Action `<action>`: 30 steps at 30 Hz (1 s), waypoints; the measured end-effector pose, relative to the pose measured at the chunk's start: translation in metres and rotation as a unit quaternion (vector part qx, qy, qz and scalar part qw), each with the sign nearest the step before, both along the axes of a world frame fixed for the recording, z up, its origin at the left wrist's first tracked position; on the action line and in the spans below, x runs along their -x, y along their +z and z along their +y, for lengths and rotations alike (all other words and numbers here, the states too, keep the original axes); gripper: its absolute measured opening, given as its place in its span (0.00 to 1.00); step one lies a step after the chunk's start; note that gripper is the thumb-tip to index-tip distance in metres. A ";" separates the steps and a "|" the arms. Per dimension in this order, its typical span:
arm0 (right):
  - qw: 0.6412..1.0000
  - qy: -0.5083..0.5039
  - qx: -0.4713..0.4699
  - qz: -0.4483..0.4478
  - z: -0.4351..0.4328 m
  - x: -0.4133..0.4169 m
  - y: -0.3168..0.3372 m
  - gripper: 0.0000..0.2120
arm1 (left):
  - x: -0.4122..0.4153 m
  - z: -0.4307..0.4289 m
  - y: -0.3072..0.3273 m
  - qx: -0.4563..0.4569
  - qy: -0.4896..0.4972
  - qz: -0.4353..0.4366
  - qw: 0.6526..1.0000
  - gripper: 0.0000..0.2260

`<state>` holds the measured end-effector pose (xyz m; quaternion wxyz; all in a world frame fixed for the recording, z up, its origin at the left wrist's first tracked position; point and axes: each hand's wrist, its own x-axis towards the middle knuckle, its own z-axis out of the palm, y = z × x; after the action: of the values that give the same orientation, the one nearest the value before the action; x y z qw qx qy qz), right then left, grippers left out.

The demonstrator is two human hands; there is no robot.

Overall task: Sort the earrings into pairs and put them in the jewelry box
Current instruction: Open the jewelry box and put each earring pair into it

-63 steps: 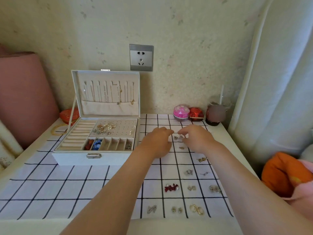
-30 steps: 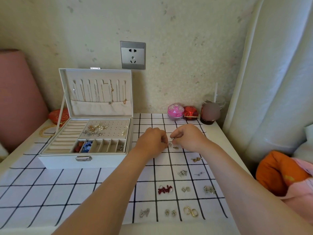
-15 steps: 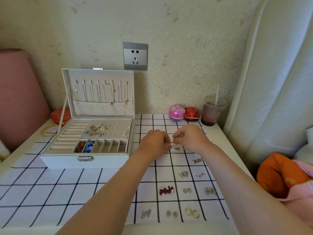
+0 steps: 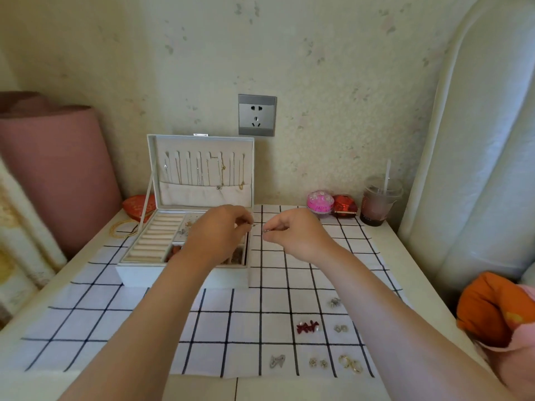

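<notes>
Jewelry box [image 4: 185,274] sits left on the cloth [image 4: 86,328]; earring pairs [image 4: 321,345] lie right-front.

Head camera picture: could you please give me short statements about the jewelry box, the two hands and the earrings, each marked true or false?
1. The white jewelry box stands open, its lid upright. True.
2. Both hands are empty and flat. False: the left hand pinches a small earring, the right hand another.
3. The dark red bow earrings lie inside the box. False: they lie on the white cloth with a dark grid.
4. The clear plastic cup with a straw stands far right, beyond the right hand. True.
5. The gold hoop earrings lie on the cloth, near right. True.
</notes>
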<state>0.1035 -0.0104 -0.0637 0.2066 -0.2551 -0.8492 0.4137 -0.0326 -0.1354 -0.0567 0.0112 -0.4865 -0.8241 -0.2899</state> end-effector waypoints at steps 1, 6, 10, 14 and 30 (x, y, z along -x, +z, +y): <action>1.000 0.010 -0.009 -0.002 -0.007 0.007 0.001 0.04 | 0.006 -0.009 0.000 -0.008 0.004 -0.008 1.000 0.04; 0.998 0.031 -0.044 -0.034 -0.036 0.032 0.002 0.06 | 0.024 -0.044 -0.001 -0.049 0.023 -0.045 0.997 0.03; 0.995 0.015 -0.072 -0.066 -0.050 0.041 0.000 0.04 | 0.032 -0.059 0.000 -0.071 0.039 -0.075 0.994 0.02; 0.983 0.013 -0.150 -0.109 -0.061 0.044 0.001 0.05 | 0.037 -0.066 -0.001 -0.076 0.031 -0.089 0.993 0.02; 0.974 -0.002 -0.157 -0.164 -0.039 0.039 0.000 0.06 | 0.022 -0.050 -0.010 0.049 -0.002 0.003 0.999 0.01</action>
<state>0.0643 -0.0496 -0.0640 0.1028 -0.2851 -0.9255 0.2270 -0.0546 -0.1849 -0.0670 -0.0104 -0.4890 -0.8364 -0.2475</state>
